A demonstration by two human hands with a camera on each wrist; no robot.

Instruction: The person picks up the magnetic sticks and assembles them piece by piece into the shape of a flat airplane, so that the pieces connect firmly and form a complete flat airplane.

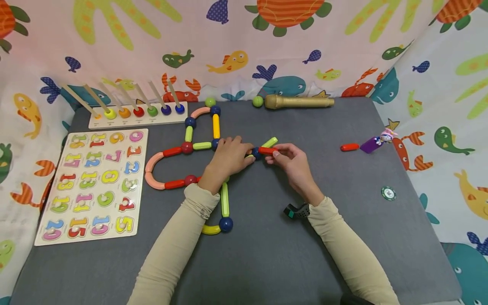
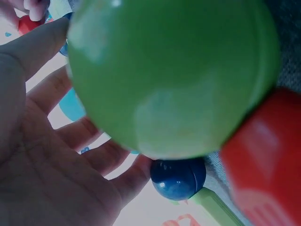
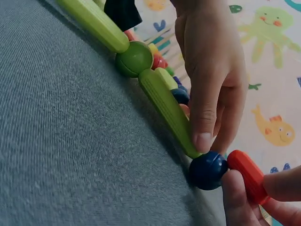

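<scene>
My right hand (image 1: 291, 167) pinches a short red stick (image 1: 268, 150) between thumb and fingers. One end of that stick meets a dark blue ball (image 3: 208, 170). A light green stick (image 1: 270, 142) points away behind the ball. My left hand (image 1: 230, 159) reaches over the linked sticks and balls; its thumb and fingers pinch a light green stick (image 3: 164, 110) at its end beside the blue ball. That stick's other end joins a green ball (image 3: 134, 59). Close to the left palm, a large green ball (image 2: 174, 75) hides part of the left wrist view.
Left of the figure lies a number puzzle board (image 1: 142, 182); behind it stands a peg counting board (image 1: 164, 120) with coloured rings. A gold microphone (image 1: 299, 102) and green ball (image 1: 257, 101) lie at the back. Rightward are a red stick (image 1: 349, 147), purple doll-topped toy (image 1: 370, 145) and round chip (image 1: 389, 193).
</scene>
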